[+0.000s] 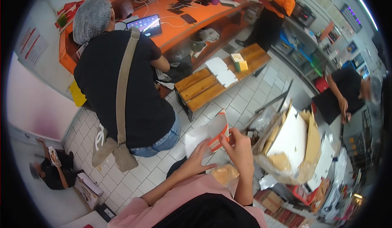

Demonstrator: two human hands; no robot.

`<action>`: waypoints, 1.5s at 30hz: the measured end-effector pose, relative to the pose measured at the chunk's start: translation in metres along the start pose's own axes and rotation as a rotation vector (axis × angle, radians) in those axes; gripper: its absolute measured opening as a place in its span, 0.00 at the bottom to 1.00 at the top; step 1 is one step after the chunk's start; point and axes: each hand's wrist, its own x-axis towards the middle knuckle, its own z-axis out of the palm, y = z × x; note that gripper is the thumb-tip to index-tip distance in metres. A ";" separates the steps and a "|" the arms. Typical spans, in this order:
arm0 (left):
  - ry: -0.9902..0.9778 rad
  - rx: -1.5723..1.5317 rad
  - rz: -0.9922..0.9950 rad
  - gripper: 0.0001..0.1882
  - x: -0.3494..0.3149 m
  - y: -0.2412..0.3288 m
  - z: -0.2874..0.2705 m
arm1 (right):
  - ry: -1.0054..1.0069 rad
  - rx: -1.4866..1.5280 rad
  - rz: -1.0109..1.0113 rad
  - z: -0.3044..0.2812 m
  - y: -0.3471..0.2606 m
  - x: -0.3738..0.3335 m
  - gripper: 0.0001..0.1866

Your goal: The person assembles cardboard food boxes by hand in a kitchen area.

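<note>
A carton piece (218, 131), white inside with an orange printed side, is up in front of me, partly folded. My right hand (237, 145) pinches its orange edge between thumb and fingers. The fingers of my left hand (197, 159) are stretched out against the carton's lower left edge, its thumb spread away from them. A white flap (195, 140) of the carton reaches left past my left fingers. Below my hands is a tan item in clear plastic (225, 173), partly hidden by my right wrist.
A wooden bench (196, 90) ahead bears white flat cartons (221, 71). To my right stands a large opened box (288, 140) wrapped in plastic. A person in a hairnet (122, 85) sits at an orange counter (175, 32). Other people stand at far right (343, 91) and back (271, 13).
</note>
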 end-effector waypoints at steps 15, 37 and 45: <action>0.667 -0.273 -0.056 0.29 0.204 -0.002 -0.064 | -0.361 0.128 -0.305 -0.039 0.032 0.234 0.27; 0.182 -0.420 -0.429 0.21 0.562 -0.126 -0.013 | -0.470 -0.153 -0.050 -0.046 0.305 0.475 0.55; 0.003 -0.332 -0.575 0.23 0.569 -0.154 -0.035 | -0.712 -0.186 0.013 -0.018 0.353 0.511 0.58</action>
